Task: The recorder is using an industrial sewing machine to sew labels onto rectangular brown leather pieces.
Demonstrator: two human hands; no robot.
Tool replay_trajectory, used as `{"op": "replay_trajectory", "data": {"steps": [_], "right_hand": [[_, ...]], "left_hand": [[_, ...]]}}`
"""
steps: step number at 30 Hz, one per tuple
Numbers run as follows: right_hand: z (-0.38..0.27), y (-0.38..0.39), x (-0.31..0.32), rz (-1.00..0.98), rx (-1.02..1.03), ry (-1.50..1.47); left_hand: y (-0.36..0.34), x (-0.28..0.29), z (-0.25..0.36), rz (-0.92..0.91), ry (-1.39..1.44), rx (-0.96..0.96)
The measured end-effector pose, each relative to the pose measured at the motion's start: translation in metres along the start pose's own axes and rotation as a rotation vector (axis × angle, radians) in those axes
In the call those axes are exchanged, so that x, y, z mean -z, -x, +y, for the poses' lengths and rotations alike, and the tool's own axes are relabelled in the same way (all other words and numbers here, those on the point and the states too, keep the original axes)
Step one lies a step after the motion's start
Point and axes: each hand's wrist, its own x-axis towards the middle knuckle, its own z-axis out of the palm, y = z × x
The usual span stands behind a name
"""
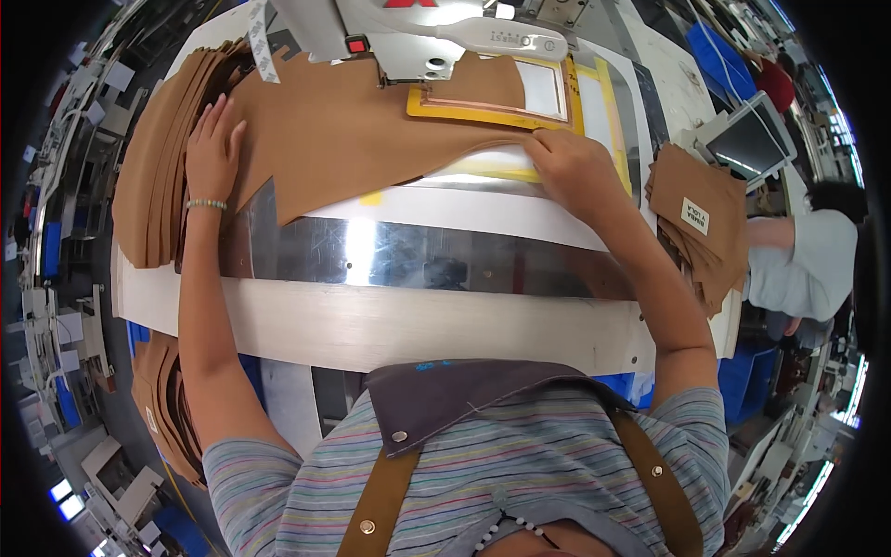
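Observation:
A wide brown leather-like panel [343, 139] lies across the work plate, its far part under the head of a sewing machine [408, 42]. My left hand [215, 153] is open, fingers stretched out, flat on brown material where the panel meets a thick stack of brown panels [153, 176]. With closed fingers my right hand [575, 172] grips the panel's right corner, just below a yellow rectangular frame [483, 119]. Brown material shows inside that frame. The panel's edge between my hands curves slightly up off the white sheet [520, 209] beneath.
Past my right forearm lies a pile of brown pieces with a white label [696, 209], and a small screen [747, 139] stands behind it. A shiny metal plate [399, 251] borders the pale table edge [418, 320]. More brown pieces [167, 399] hang low at left. Someone in white [807, 260] sits at right.

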Motion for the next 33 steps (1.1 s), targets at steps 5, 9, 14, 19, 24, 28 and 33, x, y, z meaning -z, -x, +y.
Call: {"op": "replay_trajectory", "data": {"steps": [5,9,14,19,24,28,33], "right_hand": [[-0.004,-0.003,0.000,0.045,0.055,0.033],[-0.005,-0.006,-0.007,0.056,0.093,-0.023],[-0.006,-0.009,-0.009,0.098,0.119,-0.021],[0.008,0.004,0.004,0.104,0.086,0.084],[0.036,0.041,0.018,0.050,0.013,0.204],[0.062,0.066,0.020,0.034,-0.048,0.262],[0.080,0.067,0.021,0.128,-0.143,0.308]], "left_hand": [[0.025,0.084,0.111,-0.164,0.342,-0.285],[0.055,0.094,0.121,-0.213,0.158,-0.374],[0.069,0.074,0.099,-0.206,0.074,-0.336],[0.038,0.054,0.108,-0.010,0.055,-0.348],[-0.015,0.021,0.145,0.024,0.094,-0.496],[-0.050,-0.008,0.175,0.112,0.129,-0.591],[-0.063,-0.017,0.194,0.072,0.225,-0.494]]}}
